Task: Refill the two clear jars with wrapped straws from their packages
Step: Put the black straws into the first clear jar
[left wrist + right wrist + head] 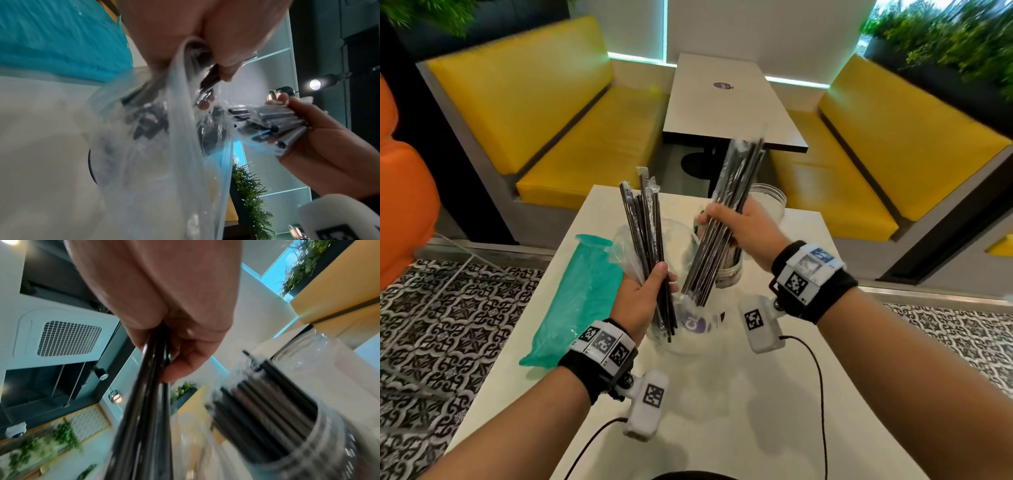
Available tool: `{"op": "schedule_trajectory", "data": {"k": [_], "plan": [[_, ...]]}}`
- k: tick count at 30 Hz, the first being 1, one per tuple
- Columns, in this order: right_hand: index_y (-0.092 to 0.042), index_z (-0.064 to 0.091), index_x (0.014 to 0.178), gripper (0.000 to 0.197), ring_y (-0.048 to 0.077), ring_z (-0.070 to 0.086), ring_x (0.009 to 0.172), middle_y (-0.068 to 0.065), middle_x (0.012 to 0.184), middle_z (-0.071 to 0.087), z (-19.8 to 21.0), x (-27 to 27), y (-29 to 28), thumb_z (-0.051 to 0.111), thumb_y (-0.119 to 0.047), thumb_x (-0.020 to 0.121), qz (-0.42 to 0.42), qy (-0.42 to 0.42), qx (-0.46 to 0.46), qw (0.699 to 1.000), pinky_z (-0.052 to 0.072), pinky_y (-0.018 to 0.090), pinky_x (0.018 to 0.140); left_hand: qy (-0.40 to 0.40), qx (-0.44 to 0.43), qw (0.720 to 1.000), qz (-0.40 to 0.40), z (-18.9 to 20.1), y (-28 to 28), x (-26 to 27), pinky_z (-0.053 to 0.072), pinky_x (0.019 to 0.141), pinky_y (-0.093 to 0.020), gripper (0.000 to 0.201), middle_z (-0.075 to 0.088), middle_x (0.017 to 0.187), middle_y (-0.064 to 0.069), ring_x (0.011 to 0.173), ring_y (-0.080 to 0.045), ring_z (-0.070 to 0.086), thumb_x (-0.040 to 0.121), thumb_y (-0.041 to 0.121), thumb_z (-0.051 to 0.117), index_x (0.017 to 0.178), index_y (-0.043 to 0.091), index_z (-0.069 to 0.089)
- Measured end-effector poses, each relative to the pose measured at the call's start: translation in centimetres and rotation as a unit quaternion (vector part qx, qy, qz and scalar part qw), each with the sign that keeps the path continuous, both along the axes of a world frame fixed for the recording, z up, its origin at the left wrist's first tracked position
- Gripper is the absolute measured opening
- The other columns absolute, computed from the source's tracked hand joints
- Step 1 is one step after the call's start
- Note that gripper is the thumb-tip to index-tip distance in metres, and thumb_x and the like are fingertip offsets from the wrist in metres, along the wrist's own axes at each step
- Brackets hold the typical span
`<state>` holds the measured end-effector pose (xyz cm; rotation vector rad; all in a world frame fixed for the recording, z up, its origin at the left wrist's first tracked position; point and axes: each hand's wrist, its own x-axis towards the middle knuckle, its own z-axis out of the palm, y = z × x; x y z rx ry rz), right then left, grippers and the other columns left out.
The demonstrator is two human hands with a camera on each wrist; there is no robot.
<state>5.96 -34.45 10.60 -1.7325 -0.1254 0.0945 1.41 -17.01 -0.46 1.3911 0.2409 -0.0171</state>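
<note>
My left hand (645,296) grips a small bundle of black wrapped straws (645,219) together with their clear plastic package (678,236), upright over the white table (722,394). My right hand (739,224) holds a thicker bundle of black wrapped straws (736,178), tilted, its lower ends near the package mouth. Just behind that hand stands a clear jar (729,272) with black straws inside. In the right wrist view this jar (287,426) sits beside the held bundle (148,402). A second clear jar (770,202), which looks empty, stands farther back.
A teal straw package (582,291) lies flat on the table's left side. Camera cables trail over the near table. Yellow benches (571,147) and another white table (722,102) stand beyond; patterned floor tiles (448,325) lie to both sides.
</note>
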Motion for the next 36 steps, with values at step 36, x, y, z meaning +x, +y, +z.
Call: {"op": "schedule_trajectory", "data": {"k": [36], "plan": [[-0.009, 0.065, 0.120, 0.045, 0.015, 0.064, 0.104, 0.004, 0.114, 0.070, -6.4, 3.6, -4.4, 0.079, -0.022, 0.080, -0.002, -0.059, -0.172, 0.983, 0.049, 0.030, 0.097, 0.026, 0.053, 0.998, 0.018, -0.2, -0.6, -0.4, 0.056, 0.077, -0.032, 0.028, 0.073, 0.076, 0.000, 0.074, -0.013, 0.072, 0.102, 0.026, 0.055, 0.083, 0.011, 0.069]]}}
